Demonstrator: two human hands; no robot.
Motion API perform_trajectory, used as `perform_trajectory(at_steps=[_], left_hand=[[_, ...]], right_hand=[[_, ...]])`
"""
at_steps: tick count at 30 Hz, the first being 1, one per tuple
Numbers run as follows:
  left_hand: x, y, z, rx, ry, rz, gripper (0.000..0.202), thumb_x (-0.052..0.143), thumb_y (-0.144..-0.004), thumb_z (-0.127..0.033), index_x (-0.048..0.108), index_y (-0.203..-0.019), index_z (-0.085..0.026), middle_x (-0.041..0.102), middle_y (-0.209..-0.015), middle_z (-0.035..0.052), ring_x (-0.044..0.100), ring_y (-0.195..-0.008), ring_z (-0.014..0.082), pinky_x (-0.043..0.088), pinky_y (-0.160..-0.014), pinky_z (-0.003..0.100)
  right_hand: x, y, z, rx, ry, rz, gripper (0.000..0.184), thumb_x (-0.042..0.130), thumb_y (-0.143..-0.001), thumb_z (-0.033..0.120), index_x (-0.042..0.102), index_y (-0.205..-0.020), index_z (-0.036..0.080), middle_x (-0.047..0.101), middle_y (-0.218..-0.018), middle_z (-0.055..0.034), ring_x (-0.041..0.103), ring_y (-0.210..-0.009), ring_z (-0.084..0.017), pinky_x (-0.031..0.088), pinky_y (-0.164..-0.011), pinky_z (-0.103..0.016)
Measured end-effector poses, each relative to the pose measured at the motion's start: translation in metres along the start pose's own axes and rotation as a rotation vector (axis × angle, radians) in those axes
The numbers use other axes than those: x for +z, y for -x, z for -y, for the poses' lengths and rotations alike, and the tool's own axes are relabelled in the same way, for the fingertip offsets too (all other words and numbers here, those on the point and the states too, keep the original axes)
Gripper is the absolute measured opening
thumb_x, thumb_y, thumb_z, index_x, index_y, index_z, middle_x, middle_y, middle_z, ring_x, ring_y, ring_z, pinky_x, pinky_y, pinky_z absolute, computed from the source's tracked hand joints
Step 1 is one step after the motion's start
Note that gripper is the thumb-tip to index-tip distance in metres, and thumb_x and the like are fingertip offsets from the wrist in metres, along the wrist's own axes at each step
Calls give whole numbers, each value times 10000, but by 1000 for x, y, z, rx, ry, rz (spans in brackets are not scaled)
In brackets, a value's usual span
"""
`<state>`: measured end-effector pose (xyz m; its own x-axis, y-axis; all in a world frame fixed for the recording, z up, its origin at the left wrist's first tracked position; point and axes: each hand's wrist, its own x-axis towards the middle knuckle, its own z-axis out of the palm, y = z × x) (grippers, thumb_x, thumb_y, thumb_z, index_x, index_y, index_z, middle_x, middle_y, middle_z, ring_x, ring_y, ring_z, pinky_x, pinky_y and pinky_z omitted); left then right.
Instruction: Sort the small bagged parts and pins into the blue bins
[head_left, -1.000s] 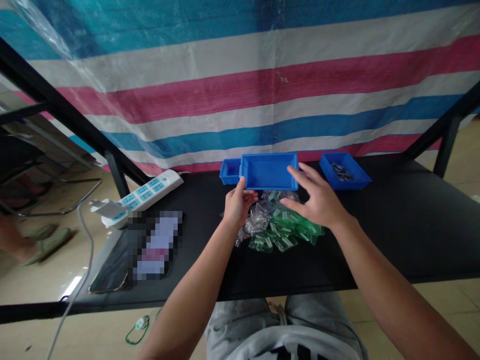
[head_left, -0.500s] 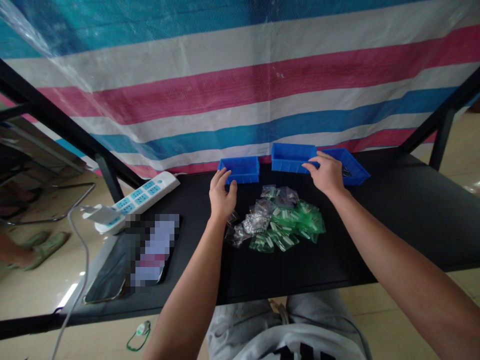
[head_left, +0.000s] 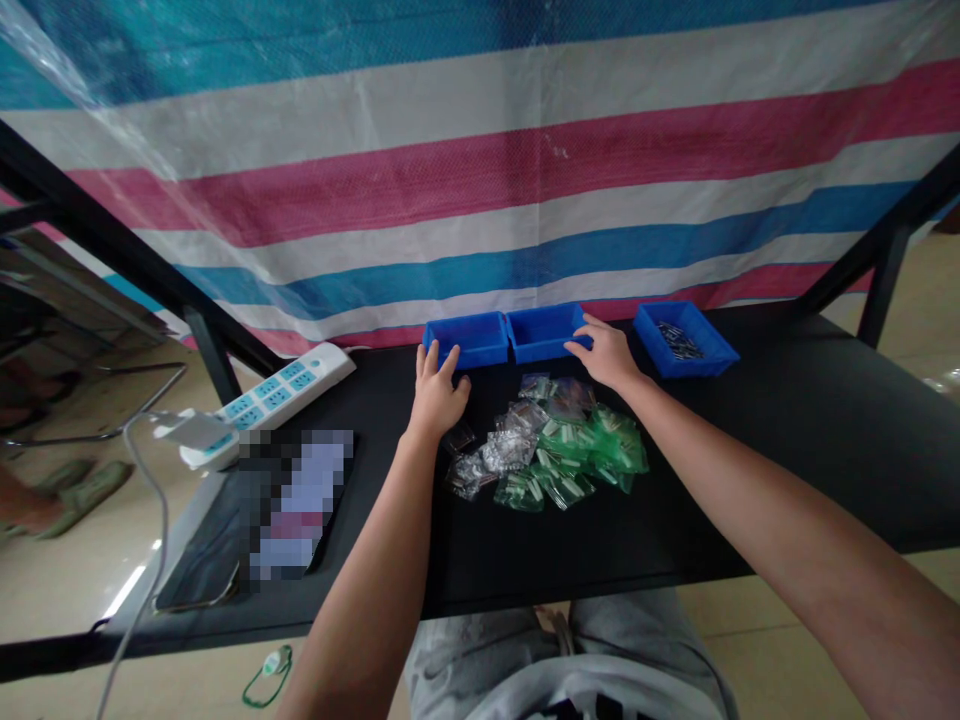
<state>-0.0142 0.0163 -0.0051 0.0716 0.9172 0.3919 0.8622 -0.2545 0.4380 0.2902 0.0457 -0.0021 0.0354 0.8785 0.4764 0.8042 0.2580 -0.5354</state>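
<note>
Three small blue bins stand in a row at the back of the black table (head_left: 750, 480). My left hand (head_left: 435, 392) lies with fingers stretched out, their tips against the front wall of the left blue bin (head_left: 469, 352). My right hand (head_left: 606, 356) pinches the front right corner of the middle blue bin (head_left: 541, 345), which stands close beside the left one. The right blue bin (head_left: 709, 352) stands apart and holds small dark metal parts. Between my hands and nearer to me lies a heap of small plastic bags, green ones (head_left: 596, 450) on the right and clear ones (head_left: 487, 455) on the left.
A white power strip (head_left: 262, 398) with a plugged-in adapter lies at the table's left. A phone (head_left: 292, 510) lies nearer the front left edge. A striped tarp (head_left: 480, 180) hangs behind the table. Black frame posts stand at both sides.
My right hand took the middle bin off to the right, then set it down left again, close beside the left bin. My left hand let go of it and reached the left bin.
</note>
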Motion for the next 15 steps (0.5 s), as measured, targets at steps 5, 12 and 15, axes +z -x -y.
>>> perform_trajectory(at_steps=[5, 12, 15], left_hand=[[2, -4, 6, -59, 105, 25, 574, 579, -798, -228, 534, -1369, -186, 248, -1597, 129, 73, -1494, 392, 192, -1183, 624], [2, -4, 2, -76, 96, 5, 692, 598, -763, -229, 426, -1433, -203, 78, -1630, 138, -26, -1491, 393, 71, -1156, 685], [-3, -3, 0, -79, 114, -106, 702, 593, -755, -222, 413, -1433, -192, 79, -1632, 138, -15, -1495, 391, 84, -1171, 660]], right_hand=[[-8, 3, 18, 68, 162, 74, 196, 693, -830, 318, 716, -938, 156, 553, -1386, -185, 621, -1166, -326, 485, -985, -452], [-11, 12, 30, 10, 342, 126, 369, 579, -893, 395, 669, -1169, 168, 473, -1468, -157, 554, -1233, -363, 507, -952, -506], [-20, 17, 22, -110, 302, 36, 523, 595, -867, 384, 572, -1317, 117, 484, -1449, -182, 435, -1350, -334, 434, -1061, -466]])
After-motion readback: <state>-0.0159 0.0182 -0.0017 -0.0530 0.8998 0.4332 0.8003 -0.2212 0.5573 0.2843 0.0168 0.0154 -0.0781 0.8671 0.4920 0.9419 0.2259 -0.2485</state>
